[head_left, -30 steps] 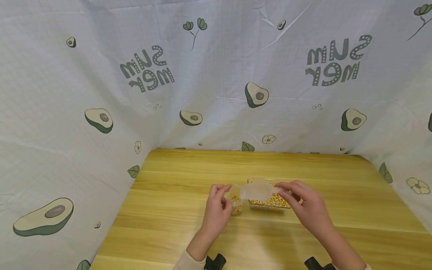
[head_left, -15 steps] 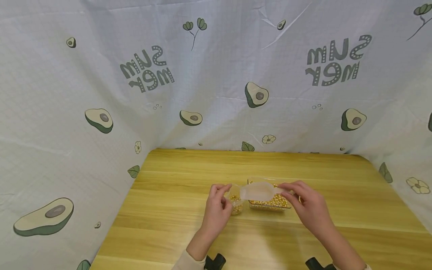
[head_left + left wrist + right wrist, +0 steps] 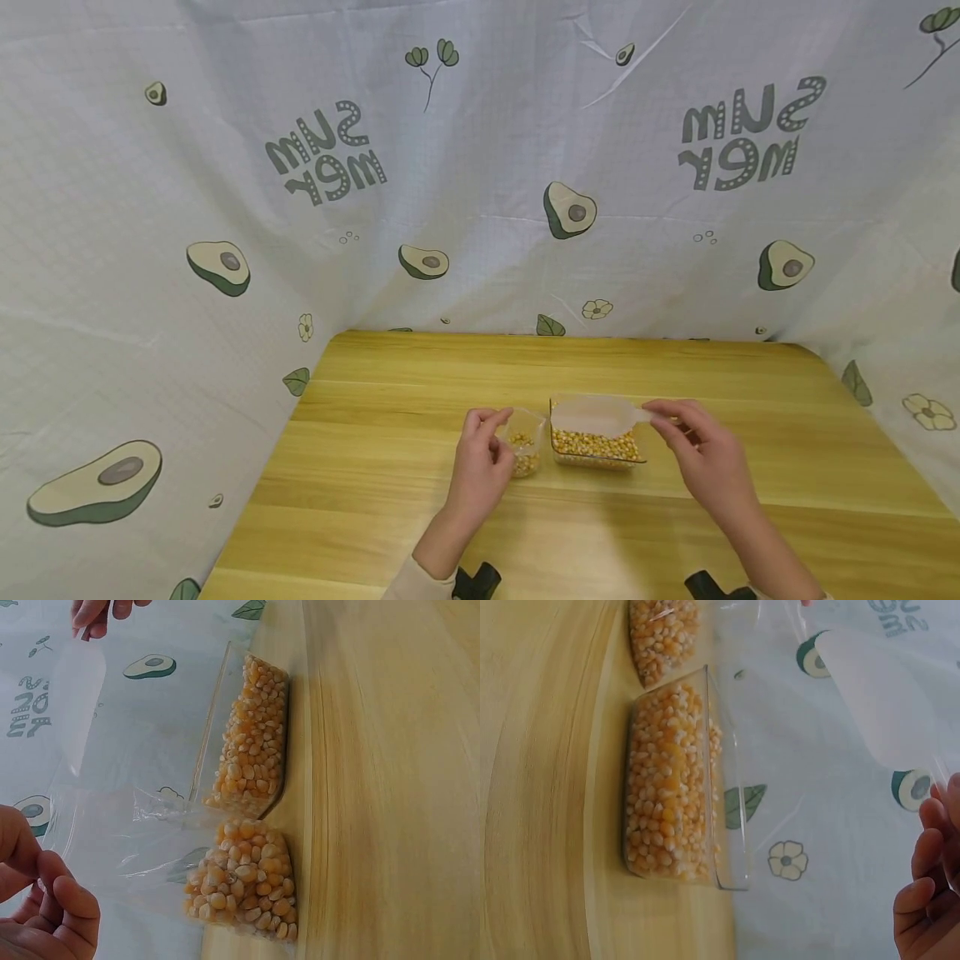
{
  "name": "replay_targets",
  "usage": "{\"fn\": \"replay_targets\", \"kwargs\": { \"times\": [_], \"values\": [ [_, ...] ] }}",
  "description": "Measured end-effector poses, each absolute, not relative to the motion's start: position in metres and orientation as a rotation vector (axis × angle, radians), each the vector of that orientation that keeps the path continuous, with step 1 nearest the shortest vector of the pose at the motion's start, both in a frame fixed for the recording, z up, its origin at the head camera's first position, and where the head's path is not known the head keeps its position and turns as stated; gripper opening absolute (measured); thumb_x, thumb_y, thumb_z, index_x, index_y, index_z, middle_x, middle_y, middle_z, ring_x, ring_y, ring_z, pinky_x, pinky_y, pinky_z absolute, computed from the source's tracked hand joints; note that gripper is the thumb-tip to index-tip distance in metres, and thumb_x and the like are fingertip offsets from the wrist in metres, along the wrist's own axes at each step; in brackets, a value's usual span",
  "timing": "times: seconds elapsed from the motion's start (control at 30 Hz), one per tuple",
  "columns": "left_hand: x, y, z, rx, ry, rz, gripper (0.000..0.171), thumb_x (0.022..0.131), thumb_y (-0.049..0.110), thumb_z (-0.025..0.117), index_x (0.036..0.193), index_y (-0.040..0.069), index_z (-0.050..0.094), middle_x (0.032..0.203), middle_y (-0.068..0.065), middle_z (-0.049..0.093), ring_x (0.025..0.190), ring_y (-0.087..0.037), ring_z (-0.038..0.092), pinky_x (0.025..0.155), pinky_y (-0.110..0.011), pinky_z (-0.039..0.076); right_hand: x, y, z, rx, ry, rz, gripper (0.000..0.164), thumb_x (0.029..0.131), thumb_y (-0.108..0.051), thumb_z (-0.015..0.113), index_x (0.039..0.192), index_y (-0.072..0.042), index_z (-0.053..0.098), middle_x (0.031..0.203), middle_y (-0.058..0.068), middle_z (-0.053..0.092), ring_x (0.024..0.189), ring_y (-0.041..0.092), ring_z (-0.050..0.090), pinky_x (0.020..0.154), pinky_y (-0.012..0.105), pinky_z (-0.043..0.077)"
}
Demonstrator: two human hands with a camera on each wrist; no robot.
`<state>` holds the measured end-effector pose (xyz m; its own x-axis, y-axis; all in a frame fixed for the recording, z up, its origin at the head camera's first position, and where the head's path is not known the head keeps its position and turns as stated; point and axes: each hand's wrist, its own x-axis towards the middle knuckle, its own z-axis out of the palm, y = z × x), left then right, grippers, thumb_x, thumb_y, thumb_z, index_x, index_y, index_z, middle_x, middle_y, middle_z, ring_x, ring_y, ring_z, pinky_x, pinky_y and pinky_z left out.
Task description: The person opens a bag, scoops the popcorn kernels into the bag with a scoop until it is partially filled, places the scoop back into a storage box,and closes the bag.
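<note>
My left hand (image 3: 482, 467) pinches the upper edge of a clear plastic bag (image 3: 112, 840), which stands on the table with corn kernels (image 3: 247, 885) in its bottom. Beside the bag is a clear rectangular container (image 3: 735, 825), largely filled with corn kernels (image 3: 667, 795). Between thumb and fingers, my right hand (image 3: 697, 446) holds the handle of a translucent white scoop (image 3: 592, 415). In the wrist views the scoop hangs above the container, apart from it, and no kernels can be made out in it.
The bag and container stand close together on a wooden table (image 3: 375, 433). A pale cloth (image 3: 480, 167) printed with avocados hangs behind the table and along its sides.
My right hand has moved right, drawing the scoop away from the bag's mouth to over the container. The left hand and the bag have stayed in place.
</note>
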<state>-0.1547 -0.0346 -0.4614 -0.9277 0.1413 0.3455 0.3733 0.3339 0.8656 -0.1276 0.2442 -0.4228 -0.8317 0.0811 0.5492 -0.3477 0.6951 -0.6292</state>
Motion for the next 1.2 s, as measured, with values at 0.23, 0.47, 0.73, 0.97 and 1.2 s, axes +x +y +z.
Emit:
{"fn": "replay_targets", "kwargs": {
  "times": [0.23,0.47,0.73,0.97,1.2],
  "values": [
    [-0.155,-0.035,-0.461,-0.483,-2.386,-1.633,0.049,0.085,-0.012,0.052,0.132,-0.003,0.061,0.116,-0.013,0.051,0.059,0.002,0.034,0.054,-0.014,0.037,-0.129,0.26,-0.432,0.134,-2.372,1.003,0.016,0.096,-0.014,0.064,0.109,-0.009,0.074,0.088,-0.007,0.065,0.07,-0.006,0.051,0.056,0.013,0.04],
    [-0.155,-0.035,-0.462,-0.482,-2.385,-1.614,0.049,0.085,-0.013,0.052,0.132,-0.003,0.061,0.116,-0.013,0.051,0.059,0.002,0.033,0.054,-0.014,0.036,-0.131,0.273,-0.443,0.089,-2.394,0.934,0.016,0.094,-0.008,0.066,0.107,-0.01,0.074,0.085,-0.014,0.061,0.071,-0.011,0.05,0.058,0.009,0.042],
    [-0.155,-0.034,-0.462,-0.469,-2.385,-1.613,0.049,0.084,-0.015,0.051,0.131,-0.004,0.062,0.115,-0.014,0.052,0.059,0.001,0.033,0.055,-0.014,0.037,-0.131,0.282,-0.451,0.065,-2.434,0.858,0.016,0.093,-0.005,0.067,0.107,-0.009,0.074,0.086,-0.007,0.062,0.072,-0.016,0.047,0.057,0.009,0.041],
    [-0.155,-0.034,-0.462,-0.468,-2.386,-1.619,0.049,0.084,-0.016,0.051,0.131,-0.004,0.061,0.115,-0.014,0.052,0.059,0.001,0.033,0.055,-0.014,0.037,-0.133,0.287,-0.455,0.097,-2.456,0.787,0.016,0.09,-0.002,0.069,0.105,-0.009,0.074,0.088,0.004,0.066,0.073,-0.018,0.045,0.057,0.009,0.04],
    [-0.155,-0.034,-0.462,-0.465,-2.39,-1.613,0.049,0.084,-0.016,0.051,0.131,-0.004,0.061,0.116,-0.014,0.051,0.059,0.001,0.034,0.055,-0.014,0.038,-0.137,0.285,-0.459,0.199,-2.501,0.62,0.019,0.085,-0.001,0.073,0.101,-0.011,0.075,0.087,0.003,0.068,0.067,-0.007,0.047,0.052,0.021,0.041]
  ]
}}
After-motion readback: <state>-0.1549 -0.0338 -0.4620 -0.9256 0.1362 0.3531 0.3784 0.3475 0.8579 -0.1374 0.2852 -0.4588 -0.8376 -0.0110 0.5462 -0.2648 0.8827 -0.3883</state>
